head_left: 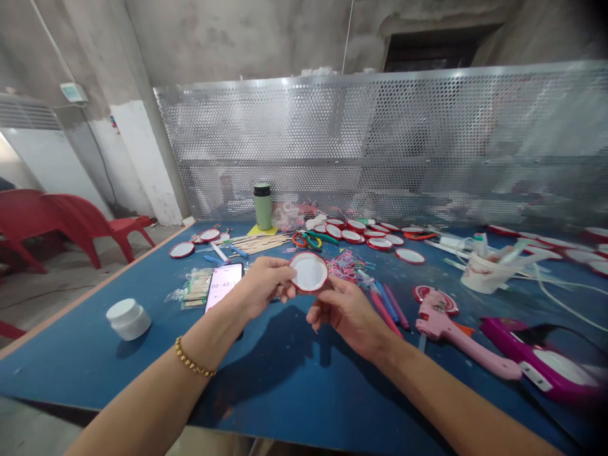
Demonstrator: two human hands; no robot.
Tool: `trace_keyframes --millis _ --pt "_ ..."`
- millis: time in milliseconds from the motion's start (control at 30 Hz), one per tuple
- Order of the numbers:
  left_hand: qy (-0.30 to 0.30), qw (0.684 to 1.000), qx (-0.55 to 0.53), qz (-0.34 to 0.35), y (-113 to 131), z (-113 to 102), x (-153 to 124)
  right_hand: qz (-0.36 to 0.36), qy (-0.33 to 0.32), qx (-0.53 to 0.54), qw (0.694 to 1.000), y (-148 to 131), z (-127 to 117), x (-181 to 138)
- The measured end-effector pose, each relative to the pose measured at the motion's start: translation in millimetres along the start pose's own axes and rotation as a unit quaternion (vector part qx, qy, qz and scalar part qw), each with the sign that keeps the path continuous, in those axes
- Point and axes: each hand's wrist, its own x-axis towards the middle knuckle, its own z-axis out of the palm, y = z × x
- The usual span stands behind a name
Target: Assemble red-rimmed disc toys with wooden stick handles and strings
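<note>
My left hand (270, 284), with a gold bead bracelet on its wrist, pinches the left edge of a round, red-rimmed disc (310, 272) with a pale face. At the disc's lower right edge, the fingers of my right hand (346, 311) are closed on it too. The disc is held up above the blue table. Just left of my left hand lies a phone (223, 285) showing a timer. Beyond my right hand are a pile of small coloured plastic pieces (349, 265) and several coloured pens or sticks (386, 304).
A pink glue gun (456, 332) and a purple device (541, 361) lie at right, near a paper cup (489, 269) of tools. More red-rimmed discs (379, 244) spread along the back. A white jar (128, 318) stands left; a green tumbler (263, 208) stands before the perforated metal panel (304, 139).
</note>
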Motion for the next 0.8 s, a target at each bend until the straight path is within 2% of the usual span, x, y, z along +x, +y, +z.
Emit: trace_keyframes --millis 133,367,533,700,767,800 --pt "-0.049 0.999 -0.014 -0.018 1 1 -2 0.021 0.012 0.044 0.999 -4 -3 2" --pt "-0.09 0.996 0.011 -0.022 3 -2 -4 0.005 0.069 0.123 0.99 -12 -9 6" --pt "-0.061 0.987 0.148 -0.016 -10 -4 3 -0.041 0.093 0.164 0.981 -28 -22 3" --pt "-0.102 0.965 0.235 -0.061 -32 7 4 -0.083 0.075 0.189 0.976 -45 -31 -6" --pt "-0.126 0.94 0.309 -0.071 -34 11 -1 -0.084 0.056 0.186 0.977 -48 -31 -8" --pt "-0.127 0.919 0.369 -0.05 -32 13 -4 -0.083 0.047 0.184 0.978 -48 -31 -9"
